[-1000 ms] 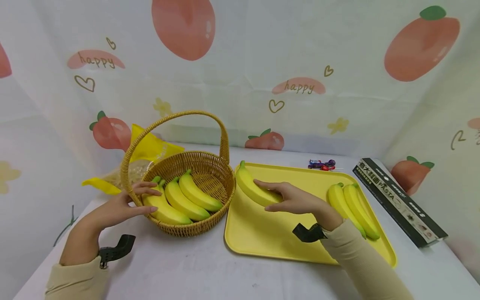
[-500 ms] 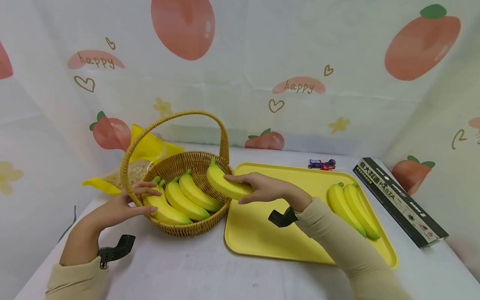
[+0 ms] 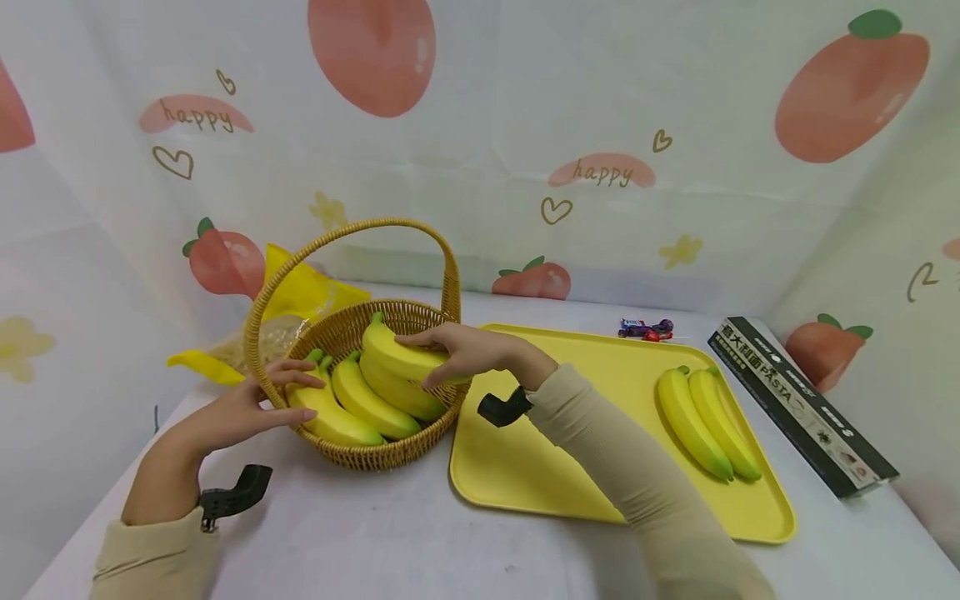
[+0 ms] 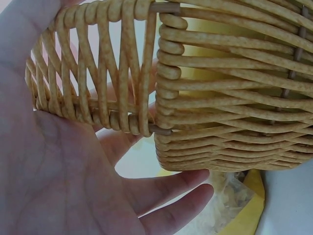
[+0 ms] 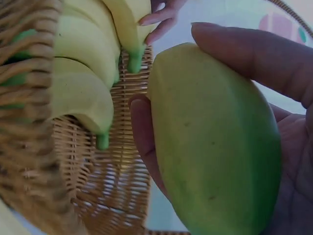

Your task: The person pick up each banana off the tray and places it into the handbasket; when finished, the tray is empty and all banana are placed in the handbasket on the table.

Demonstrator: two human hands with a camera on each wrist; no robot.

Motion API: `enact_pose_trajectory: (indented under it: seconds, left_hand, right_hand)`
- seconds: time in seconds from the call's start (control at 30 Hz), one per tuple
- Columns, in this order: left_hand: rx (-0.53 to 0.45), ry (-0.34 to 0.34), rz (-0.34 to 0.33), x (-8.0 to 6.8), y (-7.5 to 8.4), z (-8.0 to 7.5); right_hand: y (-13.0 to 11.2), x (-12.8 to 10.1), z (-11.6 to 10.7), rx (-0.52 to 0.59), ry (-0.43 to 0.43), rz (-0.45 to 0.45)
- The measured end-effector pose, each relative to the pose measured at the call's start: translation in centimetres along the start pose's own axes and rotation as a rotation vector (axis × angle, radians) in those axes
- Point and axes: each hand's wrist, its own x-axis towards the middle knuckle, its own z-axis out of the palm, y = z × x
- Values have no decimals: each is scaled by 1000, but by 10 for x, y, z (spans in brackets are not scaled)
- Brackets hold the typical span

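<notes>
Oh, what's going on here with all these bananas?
A person's right hand is holding a banana at the wicker basket, above other bananas lying inside. The left hand is by the foot of the basket's handle. Two more bananas lie side by side on the yellow tray.

"How is the table (image 3: 360, 542) viewed?"
"From the head, forward and downward, from farthest back."
"And from the wrists?"
"Closer: the basket (image 3: 367, 458) is shared by both, its outer wall faced by the left-wrist view, its interior by the right."
</notes>
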Motion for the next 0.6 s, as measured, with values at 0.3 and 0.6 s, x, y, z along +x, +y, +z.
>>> enact_pose_trajectory:
  seconds: [0.3, 0.6]
  left_hand:
    - [2, 0, -2, -1, 1, -1]
    - [-3, -11, -25, 0, 0, -1]
  right_hand:
    - [-8, 41, 14, -46, -68, 20]
    - [-15, 61, 25, -18, -143, 43]
